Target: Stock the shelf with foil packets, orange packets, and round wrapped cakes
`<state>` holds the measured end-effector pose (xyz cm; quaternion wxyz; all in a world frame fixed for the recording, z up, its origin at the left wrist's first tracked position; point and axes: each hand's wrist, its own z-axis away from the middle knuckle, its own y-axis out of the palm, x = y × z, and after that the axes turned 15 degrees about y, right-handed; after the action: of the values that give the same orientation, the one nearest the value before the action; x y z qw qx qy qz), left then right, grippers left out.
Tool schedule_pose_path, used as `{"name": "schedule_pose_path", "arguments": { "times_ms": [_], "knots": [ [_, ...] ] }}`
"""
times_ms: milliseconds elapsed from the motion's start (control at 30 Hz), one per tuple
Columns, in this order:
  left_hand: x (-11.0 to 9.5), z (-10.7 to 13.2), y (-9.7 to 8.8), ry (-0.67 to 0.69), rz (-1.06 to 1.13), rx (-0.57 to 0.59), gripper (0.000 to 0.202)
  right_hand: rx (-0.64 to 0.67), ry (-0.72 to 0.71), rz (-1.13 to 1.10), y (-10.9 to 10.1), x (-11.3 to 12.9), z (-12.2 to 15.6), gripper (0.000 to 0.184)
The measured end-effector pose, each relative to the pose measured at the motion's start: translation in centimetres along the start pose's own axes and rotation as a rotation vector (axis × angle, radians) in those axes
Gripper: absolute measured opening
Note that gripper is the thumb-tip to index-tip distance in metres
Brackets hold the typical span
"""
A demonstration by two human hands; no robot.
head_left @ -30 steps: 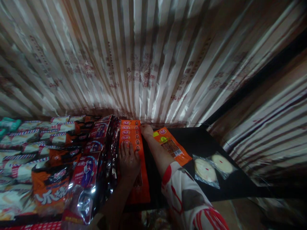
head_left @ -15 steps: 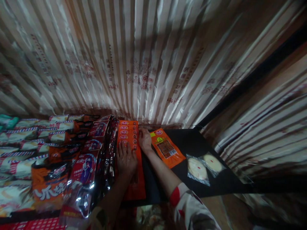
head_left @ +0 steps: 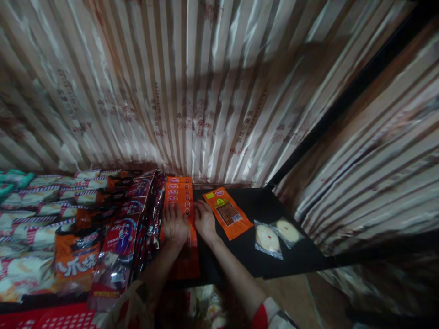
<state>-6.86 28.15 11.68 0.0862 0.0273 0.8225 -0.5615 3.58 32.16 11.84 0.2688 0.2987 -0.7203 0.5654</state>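
A row of overlapping orange snack packets (head_left: 181, 197) runs from the back wall toward me on a black shelf (head_left: 295, 260). My left hand (head_left: 174, 224) lies flat on this row, fingers stretched out. My right hand (head_left: 205, 220) rests beside it at the row's right edge, fingers extended and touching the packets. One loose orange packet (head_left: 227, 212) lies just right of my right hand. Further right sit two clear bags with round pale cakes (head_left: 276, 233).
Dark red foil packets (head_left: 132, 219) stand in a row left of the orange ones, with orange and white snack bags (head_left: 51, 214) filling the shelf's left side. A striped shiny curtain (head_left: 192, 91) hangs behind. A black post (head_left: 343, 96) rises at the shelf's right corner.
My right hand has slid back from the far end of the orange row toward me, stopping beside my left hand. The view pulled back slightly.
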Motion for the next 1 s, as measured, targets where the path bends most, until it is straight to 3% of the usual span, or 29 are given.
{"name": "schedule_pose_path", "arguments": {
  "times_ms": [200, 333, 467, 700, 867, 1000],
  "knots": [
    [-1.0, 0.3, -1.1, 0.096, -0.019, -0.034, 0.047, -0.015, -0.026, -0.008, -1.5, -0.2, 2.3, 0.034],
    [-2.6, 2.1, -2.3, 0.182, 0.058, -0.037, 0.042, -0.037, -0.008, -0.058, -2.4, -0.2, 4.5, 0.034],
    [-4.0, 5.8, -2.4, 0.198, 0.194, -0.061, 0.038, -0.059, 0.029, -0.131, -3.7, -0.9, 7.6, 0.034],
    [-5.5, 13.8, -2.4, 0.446, 0.436, -0.066, 0.034, -0.067, 0.130, -0.186, -5.7, -3.6, 16.2, 0.037],
    [-5.5, 19.6, -3.2, 0.568, 0.556, 0.087, 0.030, -0.029, 0.185, -0.056, -5.8, -5.8, 22.6, 0.038],
    [-4.4, 23.3, -2.5, 0.452, 0.583, 0.409, 0.034, 0.133, 0.268, 0.193, -5.3, -7.1, 25.9, 0.037]
  ]
}}
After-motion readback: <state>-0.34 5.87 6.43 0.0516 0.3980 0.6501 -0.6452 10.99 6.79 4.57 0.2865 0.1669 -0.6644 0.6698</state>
